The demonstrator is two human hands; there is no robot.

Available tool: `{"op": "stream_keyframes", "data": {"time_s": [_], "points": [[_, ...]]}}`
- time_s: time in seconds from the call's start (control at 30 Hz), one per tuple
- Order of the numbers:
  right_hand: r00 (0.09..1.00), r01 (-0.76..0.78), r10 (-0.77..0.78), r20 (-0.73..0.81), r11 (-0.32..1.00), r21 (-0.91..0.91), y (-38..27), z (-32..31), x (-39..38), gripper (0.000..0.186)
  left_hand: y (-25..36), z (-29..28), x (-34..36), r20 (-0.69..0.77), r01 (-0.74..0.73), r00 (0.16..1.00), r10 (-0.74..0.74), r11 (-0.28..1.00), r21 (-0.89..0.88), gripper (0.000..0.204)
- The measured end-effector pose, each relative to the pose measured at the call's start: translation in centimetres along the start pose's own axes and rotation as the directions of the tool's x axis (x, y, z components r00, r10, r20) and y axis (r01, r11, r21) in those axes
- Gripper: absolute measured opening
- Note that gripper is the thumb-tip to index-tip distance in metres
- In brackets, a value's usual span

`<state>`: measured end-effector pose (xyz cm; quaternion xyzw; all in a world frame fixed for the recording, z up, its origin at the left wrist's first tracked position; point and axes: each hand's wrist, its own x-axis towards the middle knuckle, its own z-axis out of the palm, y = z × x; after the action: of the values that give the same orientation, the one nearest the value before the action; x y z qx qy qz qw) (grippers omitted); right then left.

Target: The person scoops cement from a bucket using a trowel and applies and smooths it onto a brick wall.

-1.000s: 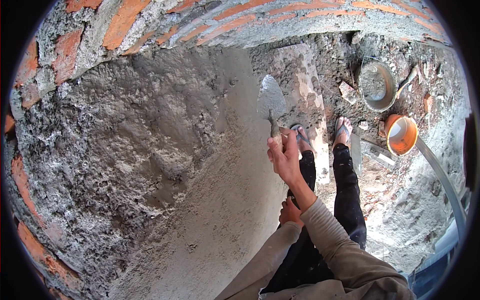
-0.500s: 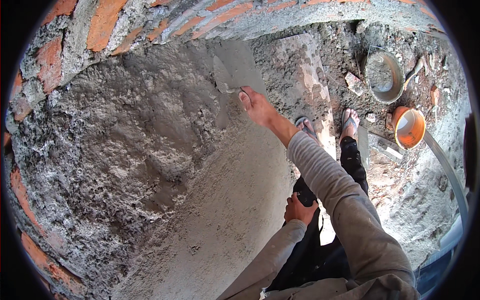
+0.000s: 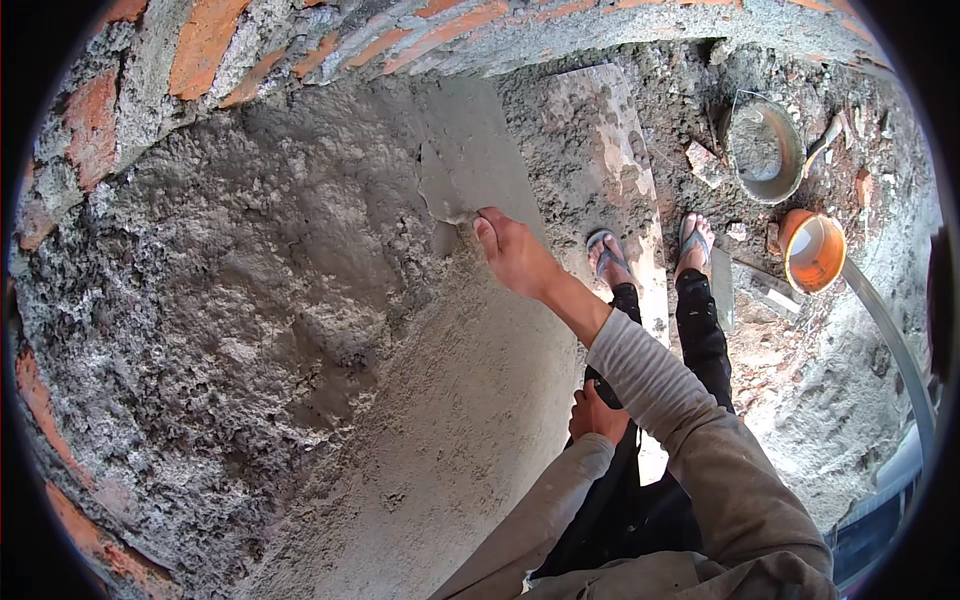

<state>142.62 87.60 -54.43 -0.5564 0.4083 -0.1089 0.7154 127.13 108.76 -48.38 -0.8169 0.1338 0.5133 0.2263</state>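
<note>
My right hand (image 3: 512,252) is closed around the handle of a small pointed trowel (image 3: 438,192). Its blade lies against the smooth wet mortar (image 3: 478,135) at the upper middle, where the smooth part meets rough, lumpy mortar (image 3: 300,230). The handle is mostly hidden in my fist. Low in the view, my left hand (image 3: 597,412) is at my dark-trousered knee with its fingers curled; what lies under them, if anything, I cannot make out. A smoother band of mortar (image 3: 460,390) runs down beside my left forearm.
Exposed brickwork (image 3: 210,45) edges the top and left. A mortar-spattered board (image 3: 625,130) lies by my sandalled feet. To the right stand a metal bucket (image 3: 790,180) with grey contents and an orange bucket (image 3: 815,270), among brick pieces (image 3: 704,164) and a pale hose or pipe (image 3: 895,335).
My right hand and the trowel have moved down and slightly left along the edge of the smooth mortar. My left hand stays at the knee.
</note>
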Motion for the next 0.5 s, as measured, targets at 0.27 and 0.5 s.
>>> {"op": "stream_keyframes", "data": {"time_s": [0.27, 0.5], "points": [[0.996, -0.079, 0.077, 0.043, 0.996, 0.035, -0.6, -0.8, -3.7, 0.034, 0.0, -0.8, 0.3, 0.022, 0.024, 0.999, -0.024, 1.000, 0.019, 0.079], [0.999, -0.035, 0.034, 0.028, 0.999, 0.005, 2.8, 0.7, -0.7, 0.040, 0.8, -0.5, -0.3, -0.012, -0.017, 1.000, 0.017, 0.999, 0.033, 0.074]]}}
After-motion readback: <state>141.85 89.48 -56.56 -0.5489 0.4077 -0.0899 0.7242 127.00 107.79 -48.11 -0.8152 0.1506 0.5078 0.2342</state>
